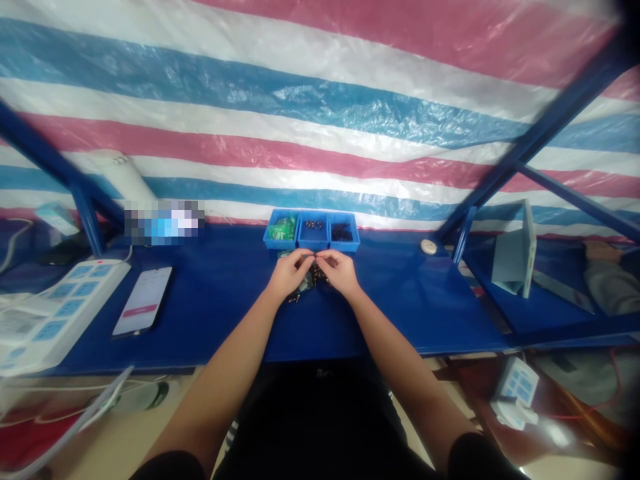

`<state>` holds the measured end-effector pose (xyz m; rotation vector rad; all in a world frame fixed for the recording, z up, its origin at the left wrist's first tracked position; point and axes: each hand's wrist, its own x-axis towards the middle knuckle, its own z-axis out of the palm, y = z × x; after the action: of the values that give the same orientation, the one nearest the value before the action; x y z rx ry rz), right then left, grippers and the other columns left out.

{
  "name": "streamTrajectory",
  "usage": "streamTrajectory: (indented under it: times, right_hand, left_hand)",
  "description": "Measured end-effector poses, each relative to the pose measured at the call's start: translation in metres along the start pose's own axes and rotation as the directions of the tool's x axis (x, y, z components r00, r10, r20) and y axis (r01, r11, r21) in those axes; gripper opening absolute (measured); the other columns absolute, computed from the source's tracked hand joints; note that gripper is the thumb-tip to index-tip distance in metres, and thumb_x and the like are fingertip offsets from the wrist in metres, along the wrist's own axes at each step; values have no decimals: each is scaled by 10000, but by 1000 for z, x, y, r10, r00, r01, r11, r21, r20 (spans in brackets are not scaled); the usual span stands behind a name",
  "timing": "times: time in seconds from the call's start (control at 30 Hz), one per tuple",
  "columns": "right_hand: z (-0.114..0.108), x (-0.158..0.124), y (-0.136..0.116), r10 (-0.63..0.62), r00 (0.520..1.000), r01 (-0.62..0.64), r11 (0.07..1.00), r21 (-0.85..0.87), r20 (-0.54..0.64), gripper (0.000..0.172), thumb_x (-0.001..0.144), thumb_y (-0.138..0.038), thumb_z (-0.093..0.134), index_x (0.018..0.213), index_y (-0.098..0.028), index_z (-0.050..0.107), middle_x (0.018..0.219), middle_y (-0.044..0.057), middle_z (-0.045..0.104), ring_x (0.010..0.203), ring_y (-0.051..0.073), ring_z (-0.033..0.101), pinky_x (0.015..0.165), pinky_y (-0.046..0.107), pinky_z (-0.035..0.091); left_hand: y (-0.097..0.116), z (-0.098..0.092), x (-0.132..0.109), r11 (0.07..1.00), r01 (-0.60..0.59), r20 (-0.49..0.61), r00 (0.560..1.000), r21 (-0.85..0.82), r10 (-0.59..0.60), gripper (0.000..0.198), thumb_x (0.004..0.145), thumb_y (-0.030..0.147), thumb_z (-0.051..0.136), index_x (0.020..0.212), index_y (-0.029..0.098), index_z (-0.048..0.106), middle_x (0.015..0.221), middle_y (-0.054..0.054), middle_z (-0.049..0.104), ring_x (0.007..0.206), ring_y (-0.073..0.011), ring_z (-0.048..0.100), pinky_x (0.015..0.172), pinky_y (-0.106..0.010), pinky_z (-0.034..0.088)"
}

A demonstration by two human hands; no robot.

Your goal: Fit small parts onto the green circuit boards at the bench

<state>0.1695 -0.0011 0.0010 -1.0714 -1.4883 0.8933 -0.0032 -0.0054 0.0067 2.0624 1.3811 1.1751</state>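
Left hand [289,275] and right hand [342,272] meet at the fingertips just in front of the middle bin [313,245], thumbs and forefingers drawn close; whether they grip something between them is too small to tell. Small dark pieces [320,273] with gold-colored bits lie under and between the hands, on the tabletop [215,293], nearer the person than the middle bin. That bin holds a few small parts [314,225]. Touching it on the left is another blue bin [279,245] with a green bag [283,229] inside; on its right, a third bin [345,247] holds black parts [342,233]. Well to the right of the middle bin lies a round white object [429,247], and farther right stands a propped tablet [528,250]. Well left of the middle bin, and closer to the person, lies a phone [143,301] with its screen lit; beyond it is a white power strip [75,308]. Behind the bin hangs a striped sheet [300,147].
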Motion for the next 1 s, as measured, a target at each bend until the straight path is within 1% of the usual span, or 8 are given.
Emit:
streamTrajectory:
  times: [0.1,0.3,0.37,0.5,0.6,0.7,0.83,1.0]
  right_hand:
    - [0,0,1,4,1000,-5,1000,25,5,245,813,-399,652,929,-194,721,870,49,736,732,172,668,701,296,550]
    - [0,-1,-1,-30,999,30,999,-28,12,246,817,-388,648,966,-204,715,861,40,728,722,163,656,695,291,543]
    - [0,-1,-2,-40,999,41,999,-31,9,231,822,-377,644,953,-202,719,862,40,728,712,161,653,688,290,540]
    - [-1,-1,-3,-28,1000,28,1000,-14,-1,225,825,-374,643,932,-194,722,871,47,733,708,161,651,684,287,537]
    - [-1,0,-2,-17,1000,17,1000,-5,7,233,817,-385,650,925,-192,724,860,46,734,714,163,655,687,286,538]
    - [0,0,0,-21,1000,20,1000,11,13,253,813,-384,652,959,-190,726,839,42,729,698,159,649,670,280,534]
    - [0,-1,1,-52,999,52,998,-23,0,241,812,-362,652,973,-203,734,832,33,723,676,151,632,661,279,523]
    - [-1,-1,0,-40,999,40,999,-16,-3,224,823,-372,640,936,-205,737,843,36,731,668,156,632,650,285,521]
  left_hand:
    - [0,0,0,1000,-2,-7,1000,-6,2,271,925,425,545,1059,226,672,668,28,647,613,-135,601,646,-247,479]
    - [1,-1,0,1000,-16,5,1000,-10,16,273,950,416,508,970,220,696,872,-7,720,744,-144,654,719,-249,493]
    - [2,-1,0,1000,-6,9,1000,-8,7,286,951,426,505,970,216,698,843,-8,717,730,-146,652,713,-250,495]
    - [1,0,-1,1000,-4,-4,1000,-27,4,286,927,436,546,1060,221,680,709,16,667,640,-136,611,668,-249,484]
    - [-2,1,0,1000,-8,-18,1000,-29,8,265,920,422,558,1031,219,686,668,27,635,611,-129,585,648,-244,469]
    - [-3,1,0,1000,-2,-18,1000,-22,1,252,928,410,550,1005,214,689,722,18,666,645,-130,603,653,-241,463]
    - [-1,0,1,999,-8,-4,1000,-33,8,260,944,407,525,968,212,695,852,-1,710,727,-136,639,704,-241,471]
    - [0,0,0,999,7,4,1000,-53,-7,278,920,425,566,1081,224,669,693,29,652,631,-132,598,661,-243,462]
